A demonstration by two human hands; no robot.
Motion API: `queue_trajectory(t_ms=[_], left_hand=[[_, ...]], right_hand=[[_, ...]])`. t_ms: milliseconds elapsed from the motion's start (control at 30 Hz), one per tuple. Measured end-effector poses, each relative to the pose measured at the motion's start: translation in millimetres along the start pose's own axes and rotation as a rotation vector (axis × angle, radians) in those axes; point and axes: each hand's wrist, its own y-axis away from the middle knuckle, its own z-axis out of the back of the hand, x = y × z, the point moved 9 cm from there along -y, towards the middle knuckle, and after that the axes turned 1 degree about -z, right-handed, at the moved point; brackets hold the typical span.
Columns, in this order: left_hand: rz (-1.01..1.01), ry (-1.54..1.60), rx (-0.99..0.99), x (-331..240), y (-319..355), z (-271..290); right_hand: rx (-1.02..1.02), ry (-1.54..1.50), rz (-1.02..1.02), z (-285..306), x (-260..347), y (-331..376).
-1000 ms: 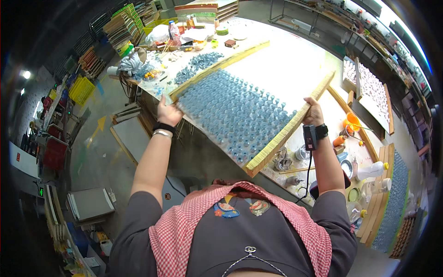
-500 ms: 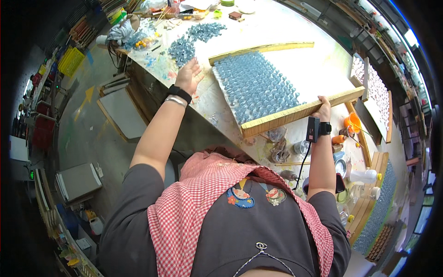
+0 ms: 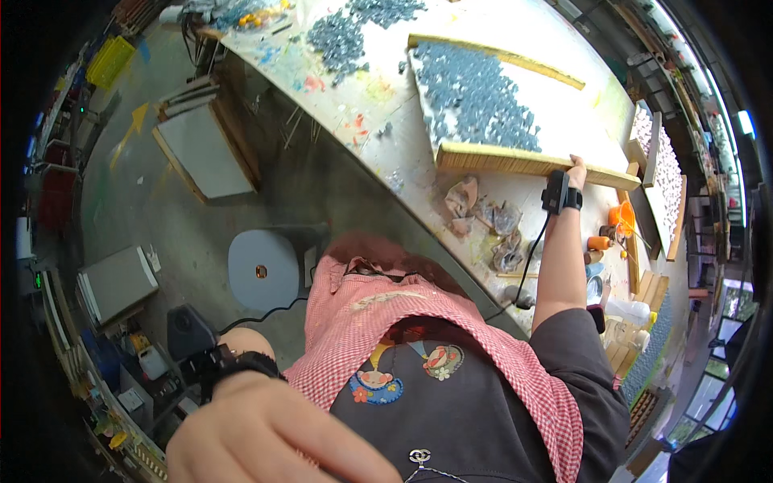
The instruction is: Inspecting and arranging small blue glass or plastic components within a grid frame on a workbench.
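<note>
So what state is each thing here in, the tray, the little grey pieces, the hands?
Wooden-framed tray: lying on the table, near rim gripped.
Small grey pieces: heaped toward the tray's far left; its right part bare.
Loose grey pieces: scattered on the paint-stained table, outside the tray.
Right hand: closed on the tray's rim.
Left hand: off the table, close to the camera, holding nothing visible.
Round stool: unoccupied.

The left hand [image 3: 274,439] is looming near the lens, blurring, its fingertips running off the bottom edge. The right hand [image 3: 573,173] is gripping the wooden tray [image 3: 531,161], fingers hiding behind its rim. The grey pieces [image 3: 475,88] are reading too small to identify.
</note>
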Motion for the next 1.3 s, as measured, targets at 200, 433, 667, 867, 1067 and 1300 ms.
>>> queue_trajectory(t_ms=[200, 433, 667, 867, 1067, 1300], left_hand=[[-0.127, -0.064, -0.249, -33.2, 46.1, 16.1], [-0.146, -0.101, -0.429, -59.5, 94.4, 25.9], [-0.103, -0.172, -0.529, -70.2, 126.9, 28.6], [-0.075, -0.253, -0.695, -60.8, 151.0, 35.1], [-0.298, -0.559, -0.645, -147.1, 188.4, 29.3], [-0.654, -0.761, -0.868, -123.7, 192.9, 9.1]], right_hand=[[0.082, 0.073, -0.082, -29.6, -17.7, 2.9], [0.074, 0.274, 0.145, -56.2, -43.5, 1.3], [0.215, 0.764, 0.171, -59.5, -59.6, -17.2], [0.194, 1.805, 0.661, -76.3, -37.2, -17.9], [0.217, 2.208, 0.965, -77.2, -1.7, -11.3], [0.094, 2.124, 0.638, -32.3, -23.7, -64.5]])
